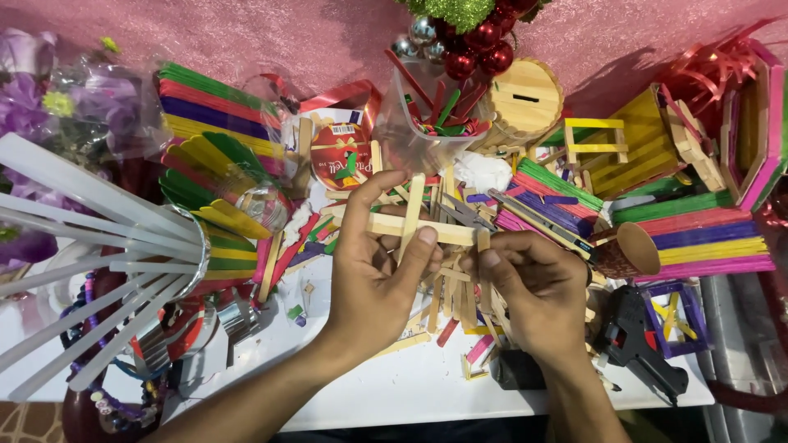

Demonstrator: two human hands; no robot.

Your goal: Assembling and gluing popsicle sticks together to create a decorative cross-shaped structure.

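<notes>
Both hands sit over the middle of the white surface [394, 394], working a small frame of plain wooden craft sticks [439, 234]. Left hand [373, 271]: grip clamped on the frame, thumb on top of the horizontal stick, index finger stretched up along its far side. Right hand [525, 287]: grip pinched on the frame's right end, thumb pressing where a vertical stick meets the crosspiece. The frame is held just above a loose heap of plain sticks [451, 299] near the surface's centre.

To do this joint well, as I judge it: keep the left thumb flat so the crosspiece doesn't twist, press the right-end stick square to it, and hold steady pressure without sliding the pieces. Keep fingertips off the seam itself in case glue is there; can't tell if any is.

Around: black glue gun [636, 344] lies at the front right edge, just beside the right wrist. Stacks of coloured sticks [706, 238] at the right edge, more coloured sticks [213, 111] toward the back left. Clear cup of stick offcuts [435, 115] at the back centre, beside a round wooden stick box [525, 98]. White glue sticks in a holder [98, 246] at the left edge.
</notes>
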